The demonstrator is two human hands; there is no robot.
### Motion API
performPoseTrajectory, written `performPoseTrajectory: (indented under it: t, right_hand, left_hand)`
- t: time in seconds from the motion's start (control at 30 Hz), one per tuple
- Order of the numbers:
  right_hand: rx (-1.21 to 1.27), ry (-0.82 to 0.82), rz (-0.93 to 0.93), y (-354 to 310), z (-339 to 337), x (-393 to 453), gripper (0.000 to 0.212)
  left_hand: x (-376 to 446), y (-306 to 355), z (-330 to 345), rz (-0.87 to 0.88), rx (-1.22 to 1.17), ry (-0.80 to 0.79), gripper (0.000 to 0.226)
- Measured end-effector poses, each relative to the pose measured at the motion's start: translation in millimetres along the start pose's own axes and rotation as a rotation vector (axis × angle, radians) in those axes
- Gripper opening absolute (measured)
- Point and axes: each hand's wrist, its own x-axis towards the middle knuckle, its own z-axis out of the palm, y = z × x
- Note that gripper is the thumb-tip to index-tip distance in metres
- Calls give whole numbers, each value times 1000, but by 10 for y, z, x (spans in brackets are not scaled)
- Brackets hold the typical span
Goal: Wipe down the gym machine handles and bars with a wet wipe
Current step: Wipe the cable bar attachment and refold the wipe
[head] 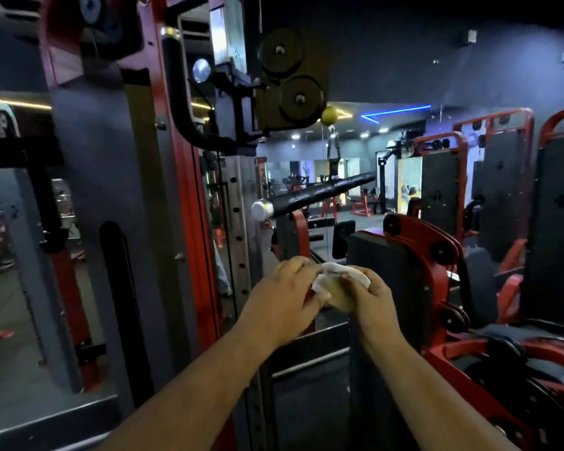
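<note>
This is a gym. Red-framed weight machines [463, 196] are standing across the dark floor, a black padded bar [319, 193] is hanging from a cable pulley [290, 79], and wall mirrors [306, 177] are reflecting more equipment.

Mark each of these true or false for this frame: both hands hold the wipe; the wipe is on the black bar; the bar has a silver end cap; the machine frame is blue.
1. Both the left hand and right hand hold the crumpled white wet wipe: true.
2. The wipe touches the long black padded bar: false, it is below it, apart.
3. The bar has a silver end cap: true.
4. The machine frame is blue: false, red.
</note>
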Motion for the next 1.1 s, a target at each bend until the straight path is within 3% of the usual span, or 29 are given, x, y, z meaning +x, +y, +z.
performPoseTrajectory:
  t: [0.23, 0.33, 0.53, 0.67, 0.8, 0.9, 1.0, 1.1]
  right_hand:
    - [-12, -1, -83, -132, -597, 973, 14]
    - [-48, -14, -104, -204, -712, 1428, 15]
    - [-267, -74, -325, -387, -777, 2133, 22]
    - [-351, 0, -434, -422, -810, 2545, 28]
    - [-420, 148, -535, -515, -819, 2874, 34]
    - [-449, 168, -666, -559, -699, 2980, 41]
    - [-609, 47, -734, -477, -415, 2943, 51]
    - [-840, -243, -794, -202, -191, 2891, 54]
  left_hand:
    - [1030, 477, 131, 91, 467, 94, 45]
    - [1521, 546, 194, -21, 677, 110, 51]
    - [2186, 346, 188, -300, 977, 40, 75]
    - [2540, 210, 268, -391, 1019, -32, 81]
    - [2729, 126, 268, -470, 939, -140, 73]
    - [2723, -1, 316, -465, 903, -146, 68]
    - [2671, -124, 366, -419, 873, -91, 61]
    - [2616, -183, 384, -403, 875, -71, 57]
